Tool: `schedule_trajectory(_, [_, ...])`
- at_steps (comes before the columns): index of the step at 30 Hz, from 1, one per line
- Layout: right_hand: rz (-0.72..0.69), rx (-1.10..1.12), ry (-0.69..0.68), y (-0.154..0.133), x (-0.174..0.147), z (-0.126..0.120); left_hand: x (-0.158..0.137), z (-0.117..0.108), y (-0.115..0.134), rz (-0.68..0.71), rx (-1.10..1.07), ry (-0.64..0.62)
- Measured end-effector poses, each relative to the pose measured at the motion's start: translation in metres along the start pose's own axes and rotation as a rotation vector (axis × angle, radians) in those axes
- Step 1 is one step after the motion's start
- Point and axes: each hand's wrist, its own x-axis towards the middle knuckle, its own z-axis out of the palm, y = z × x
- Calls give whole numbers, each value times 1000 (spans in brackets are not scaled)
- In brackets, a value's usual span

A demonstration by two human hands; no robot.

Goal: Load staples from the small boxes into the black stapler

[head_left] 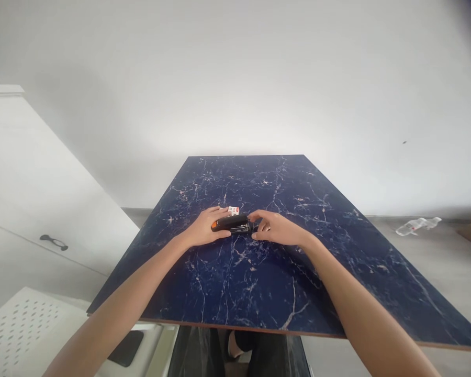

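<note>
A black stapler (231, 222) with an orange rear end lies crosswise on the blue marbled table. Some of its silver inner rail shows along the near side. My left hand (204, 228) is closed round its rear end, fingers behind and thumb in front. At the stapler's right end, the index finger and thumb of my right hand (280, 229) are bent round the tip, one at the top and one low down. The other right fingers curl under and are partly hidden. Just behind the stapler, by my left fingertips, is a small white and red box (234, 210).
The dark blue table (243, 293) has its near edge just in front of my legs. White drawers (43, 199) with a dark handle stand at the left, above a white perforated surface (19, 324). A clear plastic bottle (416, 226) lies on the floor at the right.
</note>
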Motion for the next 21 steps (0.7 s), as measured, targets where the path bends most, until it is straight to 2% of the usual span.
schedule_trajectory(4, [-22, -192, 174, 8, 11, 19, -6, -15, -6, 10, 10, 19])
schedule_trajectory(6, [-39, -224, 215, 10, 15, 26, -10, -27, -12, 29, 15, 28])
schedule_trajectory(10, [-43, -122, 228, 10, 17, 29, -15, -39, -19, 18, 12, 26])
schedule_trajectory(16, [-4, 18, 248, 8, 18, 31, -13, -38, -20, -7, -41, 26])
schedule_trajectory(21, [32, -12, 151, 2, 15, 17, -14, -33, -11, 11, -67, 37])
